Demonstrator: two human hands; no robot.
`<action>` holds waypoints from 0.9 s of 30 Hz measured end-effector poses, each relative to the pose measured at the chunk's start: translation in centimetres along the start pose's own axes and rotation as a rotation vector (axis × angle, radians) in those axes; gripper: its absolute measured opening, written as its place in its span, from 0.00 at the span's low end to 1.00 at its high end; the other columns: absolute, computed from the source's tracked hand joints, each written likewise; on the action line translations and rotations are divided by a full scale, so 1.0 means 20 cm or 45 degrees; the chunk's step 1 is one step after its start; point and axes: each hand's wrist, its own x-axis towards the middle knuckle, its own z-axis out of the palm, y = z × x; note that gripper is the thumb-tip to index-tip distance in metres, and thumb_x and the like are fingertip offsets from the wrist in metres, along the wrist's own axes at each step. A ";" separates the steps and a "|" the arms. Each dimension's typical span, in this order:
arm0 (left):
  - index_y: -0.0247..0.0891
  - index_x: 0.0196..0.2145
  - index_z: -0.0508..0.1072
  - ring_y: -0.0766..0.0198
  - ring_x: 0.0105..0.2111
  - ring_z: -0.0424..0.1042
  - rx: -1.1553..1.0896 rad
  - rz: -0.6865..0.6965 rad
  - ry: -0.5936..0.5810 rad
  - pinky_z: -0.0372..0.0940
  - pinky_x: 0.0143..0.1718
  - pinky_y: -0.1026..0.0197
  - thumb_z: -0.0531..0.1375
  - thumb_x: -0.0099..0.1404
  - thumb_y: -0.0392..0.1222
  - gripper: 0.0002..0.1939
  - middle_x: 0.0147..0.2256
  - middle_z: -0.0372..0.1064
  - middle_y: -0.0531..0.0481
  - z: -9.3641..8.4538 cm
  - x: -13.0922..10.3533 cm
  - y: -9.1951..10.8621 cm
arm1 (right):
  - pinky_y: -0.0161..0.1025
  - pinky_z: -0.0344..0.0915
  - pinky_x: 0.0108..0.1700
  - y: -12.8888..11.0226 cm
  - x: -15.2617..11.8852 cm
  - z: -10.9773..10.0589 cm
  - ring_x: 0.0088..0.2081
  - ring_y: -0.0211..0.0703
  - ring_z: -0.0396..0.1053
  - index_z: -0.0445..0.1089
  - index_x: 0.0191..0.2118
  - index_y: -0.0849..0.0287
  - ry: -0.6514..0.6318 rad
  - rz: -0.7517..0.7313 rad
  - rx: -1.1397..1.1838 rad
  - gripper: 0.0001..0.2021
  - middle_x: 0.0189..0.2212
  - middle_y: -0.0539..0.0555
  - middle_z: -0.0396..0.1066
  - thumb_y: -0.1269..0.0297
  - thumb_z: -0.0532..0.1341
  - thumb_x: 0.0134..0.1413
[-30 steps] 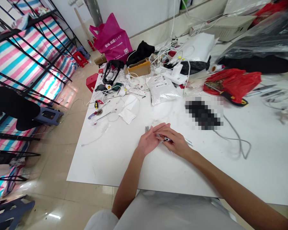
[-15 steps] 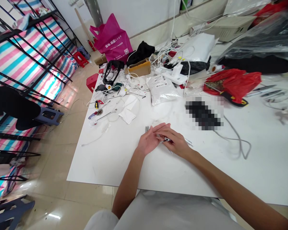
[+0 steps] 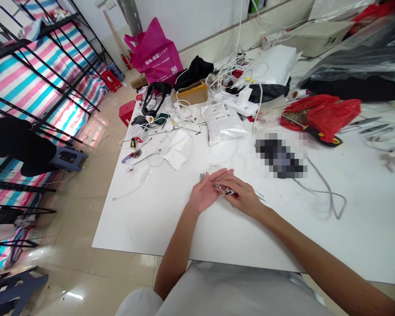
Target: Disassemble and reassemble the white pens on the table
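Observation:
My left hand (image 3: 204,193) is held over the white table with its palm turned up and inward and its fingers stretched out to the right. Across those fingers lies my right hand (image 3: 242,195), its fingers bent and closed around slim silver rods (image 3: 260,195). The rods' ends stick out on the right side of that hand. Between the two hands a dark and white tip (image 3: 230,192) shows, but its kind is unclear. A small grey metal piece (image 3: 202,176) lies just behind my left thumb. Most of what the fingers cover is hidden.
Screwdrivers (image 3: 127,158), tangled white cables and a white paper (image 3: 175,161) lie on the left. A white plastic parcel (image 3: 222,123) sits beyond my hands. A blurred dark object with a grey cable (image 3: 329,193) and a red bag (image 3: 332,116) are on the right.
Both hands keep nearly the same pose and place. The whole view shifts very slightly.

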 end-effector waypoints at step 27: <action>0.39 0.61 0.76 0.44 0.72 0.54 0.078 0.028 -0.027 0.56 0.67 0.46 0.58 0.74 0.56 0.25 0.69 0.62 0.40 -0.01 0.01 -0.01 | 0.37 0.65 0.21 0.01 -0.01 -0.01 0.28 0.37 0.71 0.74 0.53 0.49 -0.009 0.068 -0.037 0.12 0.47 0.54 0.79 0.67 0.63 0.66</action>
